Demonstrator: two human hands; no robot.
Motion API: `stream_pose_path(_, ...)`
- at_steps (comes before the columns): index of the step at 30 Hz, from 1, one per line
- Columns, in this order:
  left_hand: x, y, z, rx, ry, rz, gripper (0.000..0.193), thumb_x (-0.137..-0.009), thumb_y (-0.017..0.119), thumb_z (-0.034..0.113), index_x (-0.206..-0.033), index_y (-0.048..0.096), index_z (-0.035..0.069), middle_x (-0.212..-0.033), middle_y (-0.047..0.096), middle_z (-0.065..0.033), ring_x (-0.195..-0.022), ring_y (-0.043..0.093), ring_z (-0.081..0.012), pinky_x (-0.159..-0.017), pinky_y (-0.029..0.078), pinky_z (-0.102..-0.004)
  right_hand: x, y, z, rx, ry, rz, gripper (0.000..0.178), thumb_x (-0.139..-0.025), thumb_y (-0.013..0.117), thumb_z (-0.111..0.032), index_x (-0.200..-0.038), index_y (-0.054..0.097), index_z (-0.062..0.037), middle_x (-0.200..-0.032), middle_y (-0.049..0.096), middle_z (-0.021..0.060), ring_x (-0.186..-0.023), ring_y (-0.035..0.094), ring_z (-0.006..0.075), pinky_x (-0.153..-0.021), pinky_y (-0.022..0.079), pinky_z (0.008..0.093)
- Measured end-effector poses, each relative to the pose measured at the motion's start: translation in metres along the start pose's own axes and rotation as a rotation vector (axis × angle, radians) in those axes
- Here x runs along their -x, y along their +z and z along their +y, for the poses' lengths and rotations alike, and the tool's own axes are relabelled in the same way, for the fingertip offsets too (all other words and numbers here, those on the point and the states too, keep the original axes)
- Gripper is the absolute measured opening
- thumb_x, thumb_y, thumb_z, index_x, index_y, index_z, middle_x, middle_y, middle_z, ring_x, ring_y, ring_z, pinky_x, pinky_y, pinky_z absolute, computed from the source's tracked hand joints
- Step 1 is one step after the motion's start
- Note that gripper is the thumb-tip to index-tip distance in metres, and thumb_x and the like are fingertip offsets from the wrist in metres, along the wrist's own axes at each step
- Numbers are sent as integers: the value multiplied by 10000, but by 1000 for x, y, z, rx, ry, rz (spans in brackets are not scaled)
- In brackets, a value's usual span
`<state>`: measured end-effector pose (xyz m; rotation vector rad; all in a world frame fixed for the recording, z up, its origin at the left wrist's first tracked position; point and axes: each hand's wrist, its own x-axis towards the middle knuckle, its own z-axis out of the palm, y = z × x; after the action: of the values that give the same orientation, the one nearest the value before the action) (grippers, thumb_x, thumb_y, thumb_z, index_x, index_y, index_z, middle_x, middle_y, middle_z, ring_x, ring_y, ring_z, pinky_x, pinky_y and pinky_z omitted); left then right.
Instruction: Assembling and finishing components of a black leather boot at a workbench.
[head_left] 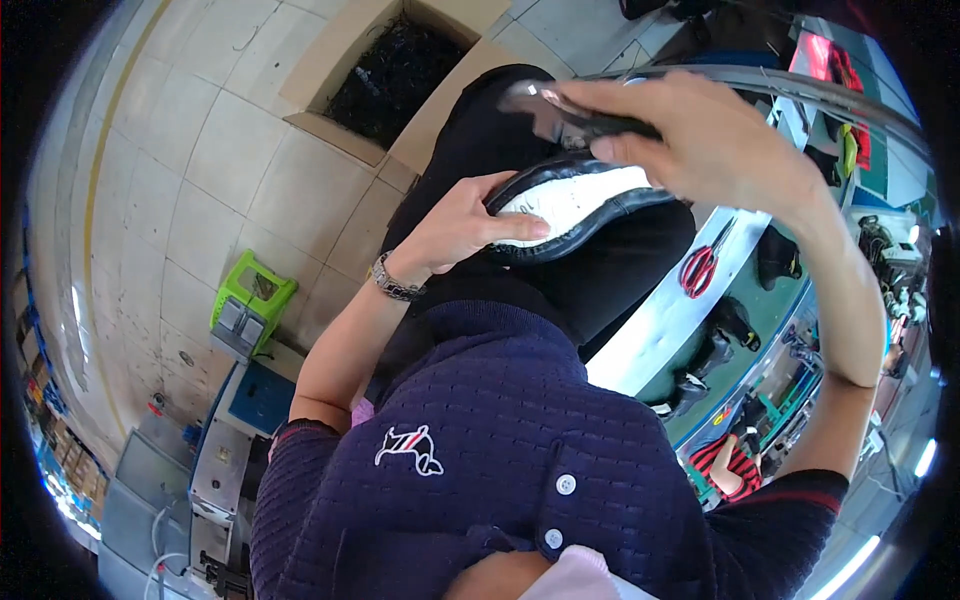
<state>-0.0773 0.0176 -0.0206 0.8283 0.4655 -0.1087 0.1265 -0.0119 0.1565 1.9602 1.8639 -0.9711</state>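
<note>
Here's the left hand (455,225), its grip tight round one end of a black leather shoe with a white, foot-shaped underside (585,202), thumb pressing the white! The right hand (690,140), near the shoe's other end, has its grip wrapped round a dark-handled, shiny metal tool (612,124), head blurred. The shoe sits over black trousers (625,265). Right of it, red-handled metal scissors (708,256) beside the green worktop (788,300); left and beyond it, a brown cardboard box (430,110) of black scraps; well left of it, a bright green plastic stool (283,290).

The green bench (778,308) bears black shoes (775,260); red-handled scissors (706,262) (1 pair) lie on the white strip (640,350) alongside.
</note>
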Motion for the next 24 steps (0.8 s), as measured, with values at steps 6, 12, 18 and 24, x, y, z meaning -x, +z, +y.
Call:
stream_pose_path(6,-5,-8,-2,-120,34,-74,561,-773,804,195,-1219,568,-49,-1082,662,-87,-968,604,-127,-897,466,-259,-30,-2,-16,-36,287,-459,418,-907,569,-229,-1323,556,-183,-943,683,177,-858,668,328,-802,516,422)
stream_pose_path(12,-8,-14,7,-57,24,-71,600,-739,834,230,-1205,581,-50,-1051,672,-87,-934,610,-122,-857,479,-265,-28,-29,-17,-336,209,-169,463,-917,550,-214,-1375,495,-175,-903,677,191,-777,676,310,-768,530,427)
stream_pose_path(18,-10,-15,3,-129,45,-74,575,-731,835,239,-1176,607,-45,-1036,682,-90,-913,622,-135,-832,492,-268,-28,-8,5,21,-3,-258,429,-914,550,-213,-1340,532,-166,-698,651,147,-491,622,225,-533,515,370)
stream_pose_path(24,-9,-16,11,-257,52,-149,497,-748,812,177,-1157,617,-29,-1023,677,-64,-930,615,-122,-850,485,-270,-20,16,-1,-136,216,-326,467,-927,532,-230,-1387,482,-166,-740,656,161,-478,609,216,-629,532,397)
